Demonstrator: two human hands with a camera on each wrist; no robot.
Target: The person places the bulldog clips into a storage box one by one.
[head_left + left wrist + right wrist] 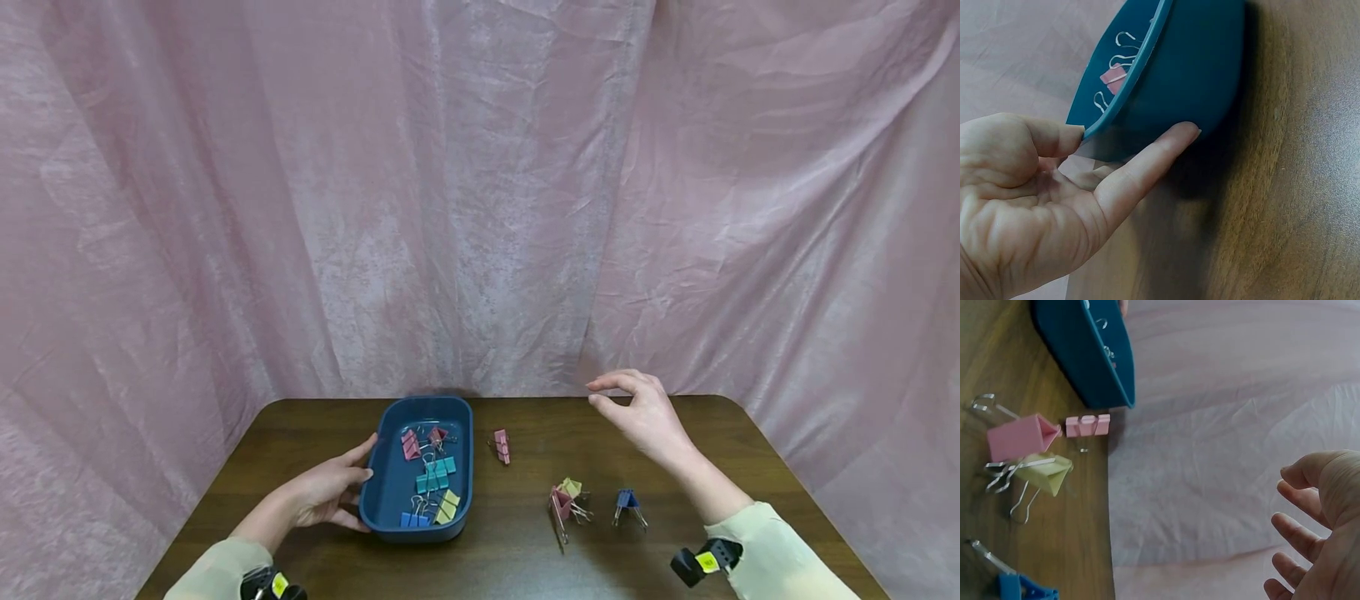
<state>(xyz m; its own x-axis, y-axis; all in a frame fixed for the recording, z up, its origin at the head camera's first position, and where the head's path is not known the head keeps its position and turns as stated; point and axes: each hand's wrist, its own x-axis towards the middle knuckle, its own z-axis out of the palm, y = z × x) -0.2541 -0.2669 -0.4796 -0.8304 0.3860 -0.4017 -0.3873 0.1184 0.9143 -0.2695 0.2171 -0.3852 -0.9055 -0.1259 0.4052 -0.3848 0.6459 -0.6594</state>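
Observation:
My left hand (326, 493) is at the left side of a blue plastic box (375, 479), its fingers spread. In the left wrist view, the thumb touches the rim and a straight finger (1147, 159) lies along the outer wall. The box holds several binder clips: pink (410, 445), teal (432, 481), yellow (447, 507) and blue (414, 520). My right hand (643, 417) is raised above the table's far right, fingers gently bent, with nothing between thumb and fingertips. Nearer me lie a pink binder clip (560, 503) against a yellow one (570, 487), and a blue one (627, 499).
Another pink binder clip (502, 447) lies just right of the box. Everything stands on a brown wooden table (510, 550). A pink curtain (480, 208) hangs behind the table's far edge and along its sides.

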